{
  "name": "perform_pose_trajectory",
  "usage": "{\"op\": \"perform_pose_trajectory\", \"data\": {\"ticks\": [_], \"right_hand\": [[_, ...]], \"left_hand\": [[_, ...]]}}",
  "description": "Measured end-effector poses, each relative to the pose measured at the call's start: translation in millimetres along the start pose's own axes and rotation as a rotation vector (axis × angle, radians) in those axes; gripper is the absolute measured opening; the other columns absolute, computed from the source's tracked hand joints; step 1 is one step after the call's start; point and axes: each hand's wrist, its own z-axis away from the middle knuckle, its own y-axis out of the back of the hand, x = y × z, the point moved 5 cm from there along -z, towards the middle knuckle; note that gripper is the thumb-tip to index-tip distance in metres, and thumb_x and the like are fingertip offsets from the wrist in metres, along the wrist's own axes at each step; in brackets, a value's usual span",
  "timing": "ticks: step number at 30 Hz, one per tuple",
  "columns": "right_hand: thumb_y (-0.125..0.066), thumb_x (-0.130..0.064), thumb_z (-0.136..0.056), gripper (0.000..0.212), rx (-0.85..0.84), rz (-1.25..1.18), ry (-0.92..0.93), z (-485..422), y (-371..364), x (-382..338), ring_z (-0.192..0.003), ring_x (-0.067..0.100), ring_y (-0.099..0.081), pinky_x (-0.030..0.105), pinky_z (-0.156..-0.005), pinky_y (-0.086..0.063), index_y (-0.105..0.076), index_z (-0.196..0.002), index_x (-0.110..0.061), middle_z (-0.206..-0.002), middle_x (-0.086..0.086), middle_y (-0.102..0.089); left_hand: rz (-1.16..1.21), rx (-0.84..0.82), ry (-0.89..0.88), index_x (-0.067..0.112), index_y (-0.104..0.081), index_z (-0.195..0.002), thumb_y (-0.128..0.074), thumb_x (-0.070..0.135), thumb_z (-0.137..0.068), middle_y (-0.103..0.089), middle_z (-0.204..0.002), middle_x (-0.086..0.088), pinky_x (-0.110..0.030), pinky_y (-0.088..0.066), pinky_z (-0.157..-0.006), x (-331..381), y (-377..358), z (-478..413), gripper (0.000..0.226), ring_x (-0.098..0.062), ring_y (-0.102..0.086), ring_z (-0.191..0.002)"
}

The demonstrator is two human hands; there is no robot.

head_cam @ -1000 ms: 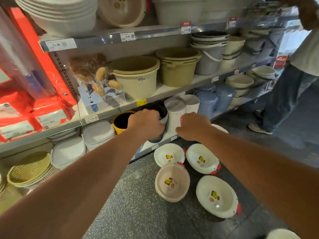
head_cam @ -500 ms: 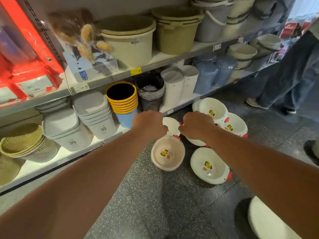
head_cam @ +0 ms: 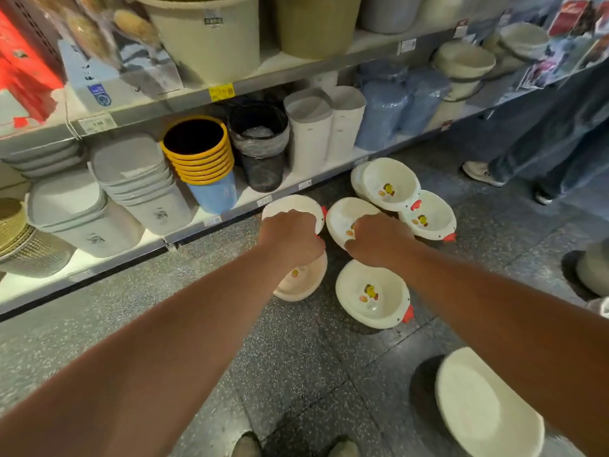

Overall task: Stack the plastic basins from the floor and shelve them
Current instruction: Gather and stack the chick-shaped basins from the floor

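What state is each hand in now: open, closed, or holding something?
Left hand: curled over the pink basin; grip cannot be told.
Right hand: curled over a white basin; grip cannot be told.

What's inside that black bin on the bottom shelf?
The black bin holds crumpled clear plastic, which also wraps its rim. Anything beneath the plastic, and the bin's bottom, is covered.

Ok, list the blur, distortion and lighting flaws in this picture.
Head view: the wide-angle lens slightly bows the shelf edge; the cream bucket up top is smeared by motion blur; the duck basin is fairly sharp; the floor at right is dim.
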Motion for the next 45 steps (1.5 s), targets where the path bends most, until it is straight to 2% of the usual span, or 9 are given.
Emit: {"op": "perform_pose_trajectory", "data": {"ticks": [5, 12, 19, 23, 27, 31, 36, 39, 45], "right_hand": [[-0.051, -0.043, -0.090, 0.035, -0.029, 0.014, -0.026, -15, -5, 32, -0.068, 0.014, -0.054, 0.026, -0.051, -0.039, -0.055, -0.107, -0.013, -0.076, 0.001, -0.052], [-0.052, -0.042, -0.089, 0.026, -0.022, 0.027, -0.058, -57, -6, 50, -0.075, 0.018, -0.055, 0.032, -0.065, -0.044, -0.043, -0.091, -0.017, -0.071, -0.001, -0.046], [-0.051, -0.041, -0.089, 0.024, -0.017, 0.039, -0.073, -95, 6, 52, -0.069, 0.016, -0.053, 0.031, -0.062, -0.044, -0.045, -0.089, -0.018, -0.070, 0.000, -0.048], [-0.050, -0.040, -0.088, 0.027, 0.002, 0.055, -0.067, -112, 18, 73, -0.076, 0.018, -0.054, 0.030, -0.062, -0.040, -0.052, -0.102, -0.017, -0.076, 0.001, -0.050], [-0.048, -0.039, -0.088, 0.026, 0.018, 0.040, -0.062, -134, 23, 106, -0.075, 0.020, -0.052, 0.030, -0.061, -0.036, -0.050, -0.097, -0.015, -0.074, 0.001, -0.047], [-0.049, -0.040, -0.087, 0.031, -0.025, 0.000, -0.026, -154, 4, 145, -0.078, 0.021, -0.052, 0.032, -0.065, -0.038, -0.053, -0.104, -0.015, -0.076, 0.000, -0.047], [-0.050, -0.049, -0.086, 0.035, -0.094, -0.023, 0.038, -172, -44, 197, -0.080, 0.020, -0.059, 0.031, -0.065, -0.045, -0.059, -0.102, -0.019, -0.085, 0.000, -0.060], [-0.049, -0.051, -0.086, 0.042, -0.127, 0.036, 0.029, -181, -73, 224, -0.091, 0.025, -0.060, 0.032, -0.068, -0.043, -0.057, -0.110, -0.018, -0.101, 0.004, -0.061], [-0.045, -0.033, -0.086, 0.041, -0.202, 0.030, -0.040, -202, -139, 251, -0.104, 0.030, -0.058, 0.036, -0.071, -0.040, -0.053, -0.122, -0.015, -0.117, 0.010, -0.058]], "left_hand": [[0.014, -0.017, -0.041, 0.021, -0.059, -0.117, -0.052, 0.040, -0.084, -0.062, -0.114, -0.003, -0.032, -0.036, -0.073, 33, -6, -22, 0.039, -0.025, -0.058, -0.101], [0.000, -0.074, -0.059, 0.022, -0.058, -0.115, -0.052, 0.040, -0.084, -0.062, -0.110, -0.002, -0.033, -0.030, -0.069, 43, -9, -71, 0.036, -0.023, -0.055, -0.094], [-0.002, -0.129, -0.099, 0.019, -0.058, -0.103, -0.052, 0.037, -0.085, -0.061, -0.094, -0.002, -0.032, -0.037, -0.066, 43, 1, -110, 0.026, -0.021, -0.055, -0.085], [-0.005, -0.106, -0.134, 0.019, -0.059, -0.112, -0.052, 0.036, -0.086, -0.062, -0.104, -0.003, -0.032, -0.039, -0.070, 62, 7, -134, 0.032, -0.022, -0.057, -0.090], [-0.003, -0.100, -0.110, 0.018, -0.058, -0.102, -0.051, 0.038, -0.087, -0.061, -0.094, -0.002, -0.032, -0.039, -0.066, 89, 0, -156, 0.026, -0.019, -0.053, -0.081], [0.029, -0.094, -0.053, 0.019, -0.050, -0.086, -0.051, 0.038, -0.087, -0.053, -0.080, 0.000, -0.031, -0.034, -0.061, 120, -26, -176, 0.019, -0.017, -0.049, -0.075], [0.089, -0.094, 0.000, 0.021, -0.049, -0.084, -0.052, 0.039, -0.085, -0.048, -0.074, 0.004, -0.027, -0.026, -0.051, 164, -80, -194, 0.018, -0.017, -0.047, -0.070], [0.123, -0.142, 0.024, 0.020, -0.051, -0.083, -0.051, 0.040, -0.085, -0.055, -0.076, 0.002, -0.027, -0.033, -0.055, 181, -118, -203, 0.021, -0.020, -0.052, -0.072], [0.150, -0.184, 0.063, 0.017, -0.058, -0.090, -0.053, 0.036, -0.083, -0.057, -0.080, 0.001, -0.028, -0.035, -0.059, 187, -193, -226, 0.021, -0.022, -0.056, -0.077]]}}
